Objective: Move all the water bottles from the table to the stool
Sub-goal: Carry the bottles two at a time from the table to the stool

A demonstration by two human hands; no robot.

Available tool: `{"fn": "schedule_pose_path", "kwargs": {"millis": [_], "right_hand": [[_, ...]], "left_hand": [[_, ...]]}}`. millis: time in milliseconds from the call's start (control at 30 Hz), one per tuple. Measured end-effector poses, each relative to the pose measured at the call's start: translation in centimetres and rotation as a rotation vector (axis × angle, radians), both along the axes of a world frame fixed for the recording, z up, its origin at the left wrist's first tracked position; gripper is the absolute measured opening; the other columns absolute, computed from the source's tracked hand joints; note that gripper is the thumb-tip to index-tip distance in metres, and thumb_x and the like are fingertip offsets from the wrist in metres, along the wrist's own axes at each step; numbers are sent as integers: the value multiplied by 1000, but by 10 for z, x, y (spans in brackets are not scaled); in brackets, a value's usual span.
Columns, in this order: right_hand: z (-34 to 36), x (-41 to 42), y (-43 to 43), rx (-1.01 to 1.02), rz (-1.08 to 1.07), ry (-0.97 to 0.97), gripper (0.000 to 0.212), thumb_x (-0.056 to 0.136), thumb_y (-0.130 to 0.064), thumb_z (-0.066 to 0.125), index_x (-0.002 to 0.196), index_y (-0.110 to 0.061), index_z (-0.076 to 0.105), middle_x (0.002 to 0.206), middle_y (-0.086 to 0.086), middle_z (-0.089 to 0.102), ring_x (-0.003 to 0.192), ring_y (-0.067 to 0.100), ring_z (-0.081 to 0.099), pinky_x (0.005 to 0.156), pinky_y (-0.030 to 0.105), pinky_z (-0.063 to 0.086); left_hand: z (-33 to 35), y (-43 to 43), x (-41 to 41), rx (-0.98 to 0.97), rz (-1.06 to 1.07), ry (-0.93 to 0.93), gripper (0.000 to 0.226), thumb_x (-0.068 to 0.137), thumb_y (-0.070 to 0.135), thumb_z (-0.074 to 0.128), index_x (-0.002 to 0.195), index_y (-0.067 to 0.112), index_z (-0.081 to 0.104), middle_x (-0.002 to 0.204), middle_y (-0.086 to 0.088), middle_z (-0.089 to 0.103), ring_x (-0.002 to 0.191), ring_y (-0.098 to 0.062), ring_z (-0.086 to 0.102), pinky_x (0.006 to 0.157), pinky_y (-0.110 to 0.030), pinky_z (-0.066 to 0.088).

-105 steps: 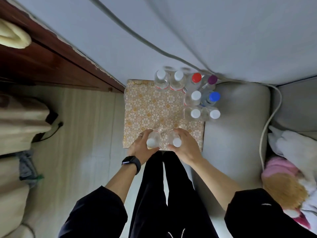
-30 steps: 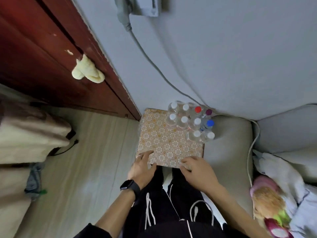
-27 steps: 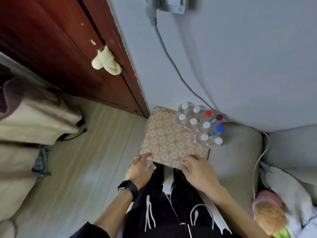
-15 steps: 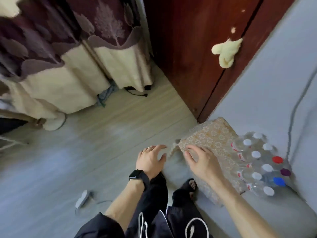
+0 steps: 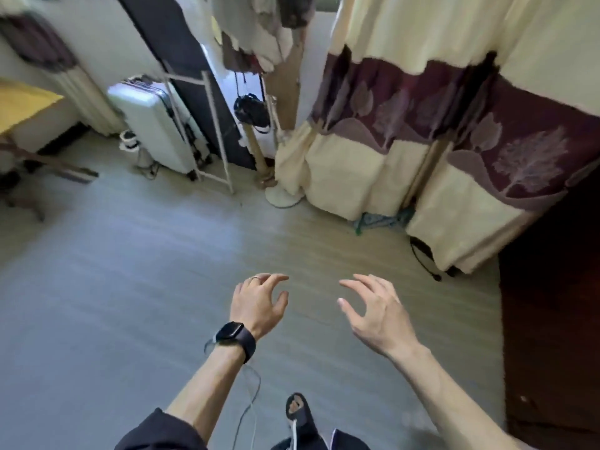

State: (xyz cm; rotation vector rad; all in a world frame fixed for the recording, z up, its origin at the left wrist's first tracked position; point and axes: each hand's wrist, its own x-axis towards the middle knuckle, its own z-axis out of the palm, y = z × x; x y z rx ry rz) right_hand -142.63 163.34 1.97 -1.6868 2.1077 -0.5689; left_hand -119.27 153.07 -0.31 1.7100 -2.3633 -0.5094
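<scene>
No water bottle and no stool is in view at this moment. My left hand [image 5: 258, 303], with a ring and a black watch on the wrist, hovers over bare floor with its fingers spread and curled, holding nothing. My right hand [image 5: 373, 311] hangs beside it, a short gap apart, also open and empty. A yellow table corner [image 5: 22, 102] shows at the far left edge; nothing can be seen on it.
Cream and maroon curtains [image 5: 422, 141] hang at the right. A white suitcase [image 5: 156, 125] and a metal rack [image 5: 207, 131] stand at the back. A fan base [image 5: 282, 198] sits by the curtain. A thin cable [image 5: 250, 397] lies on the floor near my foot [image 5: 297, 414].
The view has swung left, away from the patterned stool and its cluster of bottles, which have left the frame. Both hands let go of their bottles earlier and now hang empty over the floor.
</scene>
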Motion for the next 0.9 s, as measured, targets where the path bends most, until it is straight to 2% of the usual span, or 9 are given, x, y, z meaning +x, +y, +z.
{"fn": "schedule_pose_path", "kwargs": {"millis": [200, 333, 433, 600, 733, 900], "right_hand": [[49, 71, -144, -108, 226, 67, 44, 89, -57, 53, 128, -39, 62, 135, -7, 59, 132, 20, 42, 110, 36, 39], [74, 104, -230, -142, 344, 69, 45, 91, -57, 56, 133, -41, 57, 139, -9, 55, 134, 20, 38, 113, 33, 35], [87, 125, -301, -166, 431, 63, 49, 90, -62, 51, 135, -43, 54, 141, -12, 53, 137, 19, 36, 114, 37, 35], [122, 167, -428, -277, 575, 25, 54, 88, -67, 47, 135, -43, 54, 139, -12, 55, 135, 18, 39, 112, 40, 39], [166, 207, -517, -387, 688, 0, 49, 90, -60, 55, 135, -42, 55, 138, -13, 56, 133, 19, 41, 113, 37, 38], [199, 266, -606, -446, 816, -10, 51, 92, -60, 52, 138, -41, 53, 140, -13, 54, 136, 19, 37, 113, 39, 37]], "left_hand": [[44, -84, 84, -126, 241, 94, 41, 83, 51, 51, 121, 39, 63, 119, 3, 66, 113, -20, 58, 96, -40, 45], [64, -136, 121, -177, 416, 137, 42, 83, 52, 51, 123, 42, 60, 126, 5, 62, 133, -20, 44, 106, -47, 37], [78, -182, 144, -232, 501, 96, 44, 83, 53, 52, 125, 44, 58, 133, 3, 58, 140, -22, 36, 108, -53, 32], [117, -272, 184, -295, 629, 8, 51, 84, 55, 46, 134, 44, 50, 137, 2, 55, 140, -23, 35, 107, -49, 33], [158, -333, 213, -371, 745, -6, 51, 84, 54, 45, 133, 42, 53, 138, 1, 55, 136, -23, 40, 106, -46, 35], [186, -388, 263, -477, 877, -20, 45, 84, 50, 49, 127, 40, 59, 134, 1, 56, 130, -23, 46, 103, -44, 37]]}}
